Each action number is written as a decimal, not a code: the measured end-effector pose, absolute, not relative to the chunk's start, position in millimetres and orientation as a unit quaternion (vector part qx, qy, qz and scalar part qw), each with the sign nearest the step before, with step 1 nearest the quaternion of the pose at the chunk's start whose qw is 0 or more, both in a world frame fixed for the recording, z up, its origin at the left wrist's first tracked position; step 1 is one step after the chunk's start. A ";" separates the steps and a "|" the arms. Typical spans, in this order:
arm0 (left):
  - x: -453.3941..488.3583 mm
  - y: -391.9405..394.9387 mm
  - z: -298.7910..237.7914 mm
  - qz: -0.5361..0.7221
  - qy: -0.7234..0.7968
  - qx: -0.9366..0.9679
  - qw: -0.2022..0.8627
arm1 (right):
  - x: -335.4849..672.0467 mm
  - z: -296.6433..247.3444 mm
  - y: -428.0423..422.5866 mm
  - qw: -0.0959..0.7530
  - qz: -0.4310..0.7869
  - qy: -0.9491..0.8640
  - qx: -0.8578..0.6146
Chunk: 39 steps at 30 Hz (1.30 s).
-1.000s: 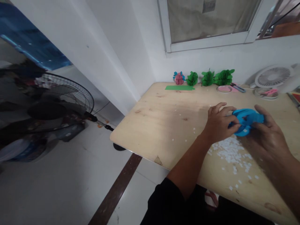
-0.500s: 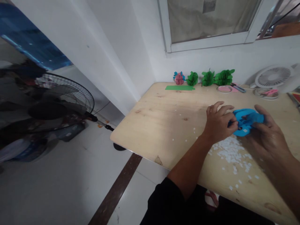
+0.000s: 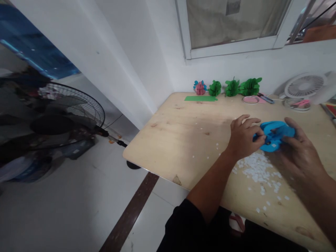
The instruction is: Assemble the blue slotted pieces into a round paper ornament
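A blue paper craft piece [image 3: 275, 134] is held between both hands just above the wooden table [image 3: 183, 136]. My left hand [image 3: 243, 138] pinches its left edge with thumb and forefinger, the other fingers raised. My right hand [image 3: 299, 150] wraps around its right side, fingers closed on it. A scatter of small white paper scraps [image 3: 258, 169] lies on the table below the hands.
Along the wall stand a pink-and-blue paper ornament [image 3: 200, 87] and three green ones [image 3: 232, 87], with a green paper strip [image 3: 201, 98] in front. A small white fan [image 3: 304, 85], round lids and scissors sit at the back right. A floor fan [image 3: 68, 112] stands left.
The left hand's fingers have shifted slightly on the blue piece's left edge. Otherwise almost nothing has moved.
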<state>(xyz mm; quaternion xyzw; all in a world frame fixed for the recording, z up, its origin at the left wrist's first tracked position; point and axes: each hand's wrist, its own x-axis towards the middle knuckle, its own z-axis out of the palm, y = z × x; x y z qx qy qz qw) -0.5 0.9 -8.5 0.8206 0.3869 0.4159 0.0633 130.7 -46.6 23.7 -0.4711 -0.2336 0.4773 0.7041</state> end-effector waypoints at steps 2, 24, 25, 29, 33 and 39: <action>0.0 0.6 -9.1 0.406 0.385 0.827 0.060 | 132.0 21.7 -45.8 0.704 0.477 -0.235 -0.470; -1.0 -1.7 -7.7 0.395 0.374 0.838 0.041 | 129.0 24.2 -48.6 0.697 0.492 -0.226 -0.470; -1.1 -1.7 -7.4 0.391 0.376 0.839 0.041 | 128.6 24.3 -48.6 0.698 0.489 -0.228 -0.470; -1.1 -1.9 -6.5 0.385 0.384 0.838 0.050 | 127.9 23.3 -48.2 0.700 0.484 -0.244 -0.465; -0.7 -2.7 -6.3 0.399 0.387 0.829 0.060 | 128.2 20.6 -47.5 0.700 0.461 -0.266 -0.476; 0.4 -1.8 -6.9 0.408 0.388 0.825 0.057 | 127.1 23.2 -48.5 0.701 0.456 -0.259 -0.484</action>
